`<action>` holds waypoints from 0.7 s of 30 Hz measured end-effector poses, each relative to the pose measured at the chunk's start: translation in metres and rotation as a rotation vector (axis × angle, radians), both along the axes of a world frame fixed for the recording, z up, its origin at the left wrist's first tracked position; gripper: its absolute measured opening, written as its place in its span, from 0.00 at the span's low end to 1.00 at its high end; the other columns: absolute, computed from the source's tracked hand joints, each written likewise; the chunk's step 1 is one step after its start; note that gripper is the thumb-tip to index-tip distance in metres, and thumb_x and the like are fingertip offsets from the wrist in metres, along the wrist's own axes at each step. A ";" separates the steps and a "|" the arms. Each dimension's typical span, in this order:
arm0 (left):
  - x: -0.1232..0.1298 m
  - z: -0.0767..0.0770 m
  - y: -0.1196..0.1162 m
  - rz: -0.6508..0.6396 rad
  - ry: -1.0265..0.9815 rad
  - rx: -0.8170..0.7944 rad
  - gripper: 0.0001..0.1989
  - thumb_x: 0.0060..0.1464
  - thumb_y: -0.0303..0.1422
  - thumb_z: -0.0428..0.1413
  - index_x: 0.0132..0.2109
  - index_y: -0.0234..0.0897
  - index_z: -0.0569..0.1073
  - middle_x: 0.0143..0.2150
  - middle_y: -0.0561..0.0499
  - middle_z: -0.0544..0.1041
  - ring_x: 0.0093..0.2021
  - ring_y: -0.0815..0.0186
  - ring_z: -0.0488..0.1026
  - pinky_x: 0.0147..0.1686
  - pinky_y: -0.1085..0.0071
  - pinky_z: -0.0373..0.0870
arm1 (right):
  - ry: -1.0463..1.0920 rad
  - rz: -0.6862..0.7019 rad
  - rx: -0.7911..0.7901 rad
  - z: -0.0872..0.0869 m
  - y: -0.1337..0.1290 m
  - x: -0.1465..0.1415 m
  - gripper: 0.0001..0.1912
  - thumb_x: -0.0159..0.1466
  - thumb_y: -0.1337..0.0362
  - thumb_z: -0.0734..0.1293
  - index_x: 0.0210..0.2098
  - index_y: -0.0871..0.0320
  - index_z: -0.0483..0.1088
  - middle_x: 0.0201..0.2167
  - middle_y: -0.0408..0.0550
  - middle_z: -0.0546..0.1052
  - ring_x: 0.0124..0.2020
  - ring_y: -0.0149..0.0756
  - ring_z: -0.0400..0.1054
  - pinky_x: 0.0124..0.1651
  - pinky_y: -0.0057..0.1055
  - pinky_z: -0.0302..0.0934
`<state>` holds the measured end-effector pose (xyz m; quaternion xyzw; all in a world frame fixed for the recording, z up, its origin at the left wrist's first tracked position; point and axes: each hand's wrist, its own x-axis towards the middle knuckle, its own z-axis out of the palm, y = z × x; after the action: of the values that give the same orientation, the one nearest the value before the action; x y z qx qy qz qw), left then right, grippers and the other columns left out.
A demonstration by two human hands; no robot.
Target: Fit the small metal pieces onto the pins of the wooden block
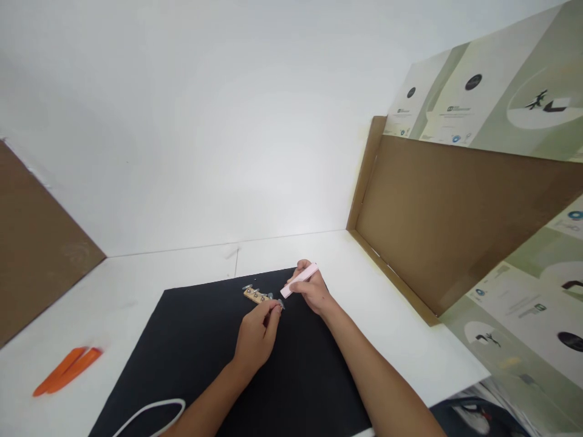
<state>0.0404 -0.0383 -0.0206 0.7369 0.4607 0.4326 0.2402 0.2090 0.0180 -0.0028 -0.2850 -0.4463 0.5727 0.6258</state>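
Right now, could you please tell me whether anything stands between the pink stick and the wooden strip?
Yes: the left hand and some shiny pieces crowd the end of the wooden strip nearest the pink stick, which the right hand holds. Nothing else visible stands between them.

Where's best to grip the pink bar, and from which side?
Probably around mid-length, pinched across its long sides, with the right hand coming from the near right, roughly as it holds it now. The pink bar is slim and straight, slanting with its lower-left end toward the beige strip; a middle grip leaves that end free.
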 end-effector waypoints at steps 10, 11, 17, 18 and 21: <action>-0.001 0.000 0.001 0.006 0.009 -0.019 0.12 0.64 0.36 0.47 0.39 0.39 0.74 0.33 0.51 0.78 0.31 0.65 0.74 0.33 0.74 0.66 | -0.012 0.073 0.005 -0.001 -0.001 0.001 0.21 0.42 0.77 0.70 0.32 0.54 0.60 0.19 0.33 0.71 0.23 0.33 0.70 0.29 0.28 0.63; -0.001 0.000 0.001 0.004 0.006 -0.020 0.12 0.64 0.36 0.47 0.39 0.39 0.74 0.33 0.51 0.78 0.32 0.65 0.74 0.33 0.73 0.67 | -0.013 0.074 0.003 -0.001 -0.001 0.001 0.21 0.42 0.77 0.70 0.32 0.54 0.61 0.20 0.33 0.72 0.23 0.33 0.70 0.30 0.28 0.63; 0.000 -0.001 0.002 0.004 -0.007 -0.033 0.12 0.64 0.37 0.47 0.40 0.39 0.74 0.34 0.50 0.79 0.34 0.64 0.75 0.36 0.72 0.68 | -0.031 0.001 -0.012 -0.003 0.001 0.001 0.21 0.43 0.76 0.71 0.31 0.55 0.61 0.21 0.35 0.74 0.24 0.32 0.70 0.30 0.27 0.62; 0.000 -0.001 0.002 0.004 -0.005 -0.039 0.13 0.64 0.37 0.47 0.40 0.39 0.74 0.34 0.50 0.78 0.34 0.64 0.75 0.36 0.72 0.68 | -0.030 -0.002 -0.013 -0.003 0.001 0.001 0.21 0.43 0.76 0.71 0.31 0.55 0.60 0.21 0.35 0.73 0.24 0.32 0.70 0.30 0.27 0.62; 0.000 0.000 0.003 0.006 -0.002 -0.067 0.13 0.64 0.37 0.45 0.40 0.39 0.73 0.35 0.50 0.78 0.35 0.63 0.75 0.37 0.71 0.68 | -0.020 0.037 -0.009 -0.003 0.000 0.002 0.21 0.42 0.77 0.71 0.31 0.54 0.60 0.20 0.33 0.71 0.24 0.33 0.70 0.30 0.28 0.63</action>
<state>0.0406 -0.0355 -0.0205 0.7265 0.4768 0.4184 0.2641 0.2111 0.0185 -0.0060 -0.2852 -0.4549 0.5835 0.6093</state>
